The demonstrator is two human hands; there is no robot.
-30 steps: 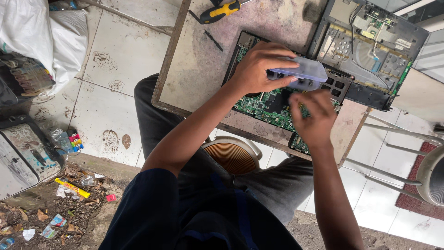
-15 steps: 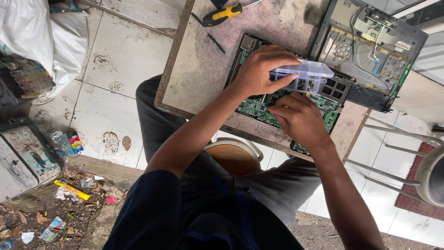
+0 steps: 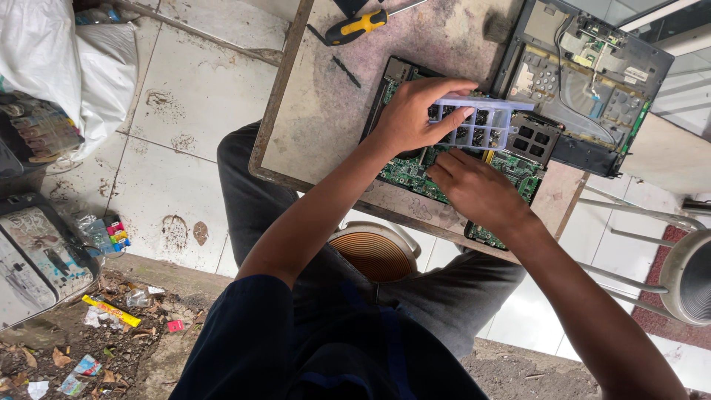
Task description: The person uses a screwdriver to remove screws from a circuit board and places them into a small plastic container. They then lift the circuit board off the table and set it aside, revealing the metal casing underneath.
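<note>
My left hand (image 3: 415,111) grips a clear plastic compartment box (image 3: 492,122) by its left end and holds it tilted just above a green circuit board (image 3: 404,172). The board lies on a worn table (image 3: 326,111). Below the box, my right hand (image 3: 474,189) rests knuckles-up on the board with its fingertips curled toward the surface. Whether those fingers pinch anything is hidden. The box's small cells hold dark little parts.
An opened laptop chassis (image 3: 585,81) lies at the table's far right, and a yellow-and-black screwdriver (image 3: 359,26) at its top edge. A round coiled object (image 3: 378,255) sits between my knees. A white sack (image 3: 89,67), an old printer (image 3: 33,259) and litter lie on the floor to the left.
My right hand has dropped from beside the box down onto the circuit board. My left hand has kept hold of the box and tilted it slightly.
</note>
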